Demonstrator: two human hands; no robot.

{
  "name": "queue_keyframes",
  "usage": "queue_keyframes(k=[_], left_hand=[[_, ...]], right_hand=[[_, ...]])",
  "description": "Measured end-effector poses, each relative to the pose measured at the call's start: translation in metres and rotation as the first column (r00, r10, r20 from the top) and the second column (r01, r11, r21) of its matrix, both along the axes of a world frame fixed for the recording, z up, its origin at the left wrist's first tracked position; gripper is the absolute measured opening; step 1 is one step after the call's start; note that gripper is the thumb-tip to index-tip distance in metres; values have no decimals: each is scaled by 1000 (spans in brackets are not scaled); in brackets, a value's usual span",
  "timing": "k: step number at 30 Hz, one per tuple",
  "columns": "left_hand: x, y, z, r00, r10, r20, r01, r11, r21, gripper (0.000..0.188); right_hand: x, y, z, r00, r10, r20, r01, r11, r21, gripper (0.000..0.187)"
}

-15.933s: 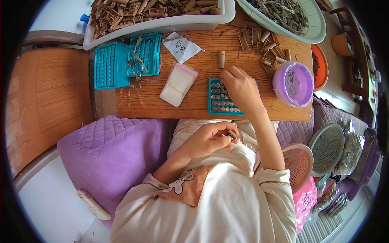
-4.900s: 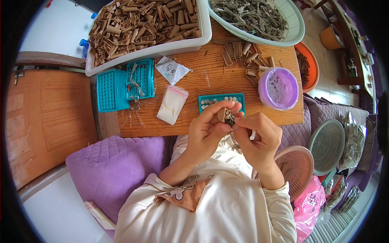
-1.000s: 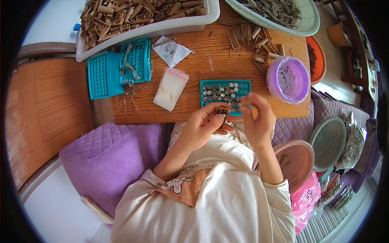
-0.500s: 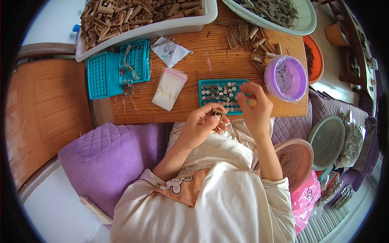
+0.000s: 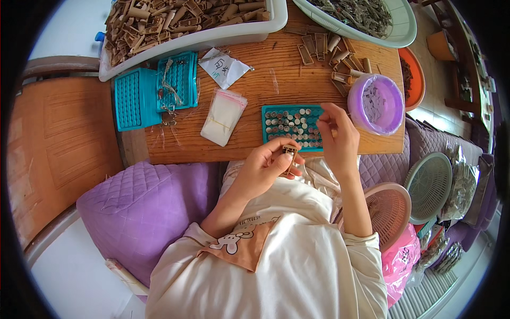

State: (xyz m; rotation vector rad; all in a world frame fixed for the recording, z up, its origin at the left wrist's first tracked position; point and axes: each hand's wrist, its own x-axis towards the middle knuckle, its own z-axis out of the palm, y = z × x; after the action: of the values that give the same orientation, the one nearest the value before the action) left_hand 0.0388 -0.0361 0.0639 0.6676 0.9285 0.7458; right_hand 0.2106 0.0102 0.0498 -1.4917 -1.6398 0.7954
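Observation:
My left hand (image 5: 263,166) is closed round a small brown plastic casing (image 5: 289,151), just off the table's front edge and above my lap. The casing's hollow side faces up, and something small and dark shows inside it. Over the right end of a teal tray (image 5: 264,127) hovers my right hand (image 5: 341,139), thumb and fingertips drawn together. Anything between those fingertips is too small to make out. Rows of round silvery button cells (image 5: 291,121) fill much of the tray. Right of this hand stands a purple tub (image 5: 391,123) with small pale pieces in it.
A white bin (image 5: 212,41) heaped with brown casings stands far left on the wooden table (image 5: 255,80). Nearer lie teal trays (image 5: 135,101) with wires and clear bags (image 5: 224,117). Loose casings (image 5: 320,45) lie by a pale green basket (image 5: 409,29). An orange tub (image 5: 418,80) stands beyond the right edge.
My right hand's fingers have drawn closer together over the tray's right end. My left hand has turned the casing slightly, so its hollow side shows more.

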Motion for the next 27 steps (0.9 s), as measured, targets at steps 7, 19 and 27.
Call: queue_keyframes(k=[7, 19, 27], left_hand=[[7, -4, 3, 997, 2, 75, 0, 1000, -22, 29], [10, -7, 12, 998, -39, 59, 35, 998, 57, 27], [11, -8, 18, 997, -31, -71, 37, 995, 90, 26]], right_hand=[[-20, -37, 13, 986, 164, -23, -140, 902, 409, 29], [-17, -52, 3, 994, 104, -22, -73, 818, 570, 32], [-11, -52, 11, 982, 189, -1, -173, 901, 398, 23]])
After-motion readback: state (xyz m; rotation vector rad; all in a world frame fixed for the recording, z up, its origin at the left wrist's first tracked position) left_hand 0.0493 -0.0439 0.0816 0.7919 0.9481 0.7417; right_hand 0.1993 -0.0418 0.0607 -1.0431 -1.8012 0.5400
